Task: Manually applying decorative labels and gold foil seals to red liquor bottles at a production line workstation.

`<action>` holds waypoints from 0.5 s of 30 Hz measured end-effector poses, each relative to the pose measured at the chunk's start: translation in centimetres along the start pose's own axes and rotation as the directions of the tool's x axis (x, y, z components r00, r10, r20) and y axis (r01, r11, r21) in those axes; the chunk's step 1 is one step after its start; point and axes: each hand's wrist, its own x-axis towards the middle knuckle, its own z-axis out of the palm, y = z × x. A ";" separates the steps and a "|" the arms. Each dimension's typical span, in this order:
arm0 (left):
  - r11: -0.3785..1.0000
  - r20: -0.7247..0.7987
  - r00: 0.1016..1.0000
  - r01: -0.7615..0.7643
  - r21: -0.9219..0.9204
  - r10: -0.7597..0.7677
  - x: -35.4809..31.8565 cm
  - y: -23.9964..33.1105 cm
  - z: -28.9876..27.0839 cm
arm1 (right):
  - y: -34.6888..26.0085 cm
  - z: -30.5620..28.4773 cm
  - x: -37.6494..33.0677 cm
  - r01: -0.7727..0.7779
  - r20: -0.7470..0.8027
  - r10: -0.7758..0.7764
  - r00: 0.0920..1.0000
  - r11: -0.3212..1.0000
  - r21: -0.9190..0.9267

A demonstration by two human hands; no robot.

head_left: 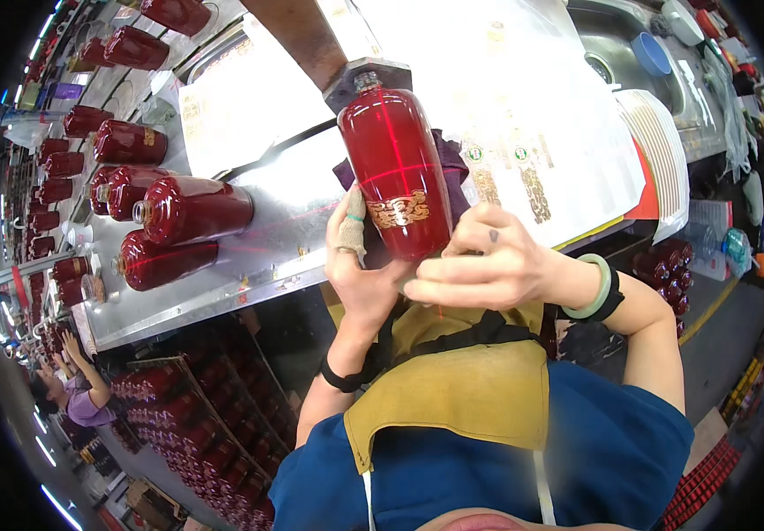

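At the bench's near edge, the left hand (360,270) and right hand (488,265) are clasping a red bottle (395,177) lying neck-away on the steel bench (276,239), more bottles (178,212) lying toward its left end.

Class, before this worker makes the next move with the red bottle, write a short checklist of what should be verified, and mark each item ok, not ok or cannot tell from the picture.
1. Both hands on the red bottle: ok; left hand and right hand grip its lower end.
2. Gold label faces the camera: ok.
3. Red laser cross falls on the bottle: ok.
4. Label square to the laser lines: cannot tell.
5. Bottle's neck rests against the dark block: cannot tell.
6. Finished bottles lying on the metal bench are apart from the hands: ok.
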 end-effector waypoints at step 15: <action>0.993 0.097 0.994 0.034 0.110 -0.045 1.0 1.7 -0.3 | 0.0 -0.3 -0.2 -0.110 -0.030 0.107 0.994 0.984 -0.138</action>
